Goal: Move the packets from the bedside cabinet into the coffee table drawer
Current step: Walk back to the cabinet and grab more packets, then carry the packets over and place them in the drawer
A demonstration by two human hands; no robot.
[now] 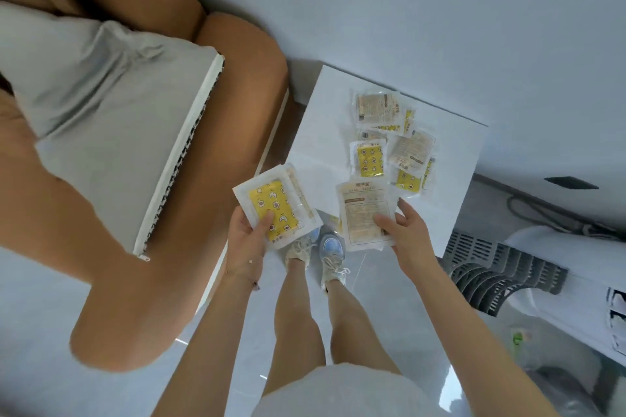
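- packets (368,159): clear wrap, yellow with star and flower prints, some beige backs
- bedside cabinet (325,132): plain white
- bed frame (237,54) at 10 o'clock: tan-orange
- pillow (111,105): grey

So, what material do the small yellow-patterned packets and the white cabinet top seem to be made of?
Small yellow-patterned packets: probably clear glossy plastic film, since the edges are see-through and shine. White cabinet top: smooth and faintly reflective, maybe laminate or painted board; cannot be sure.

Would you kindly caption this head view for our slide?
Left hand and right hand each hold packets above the white bedside cabinet, where more lie.
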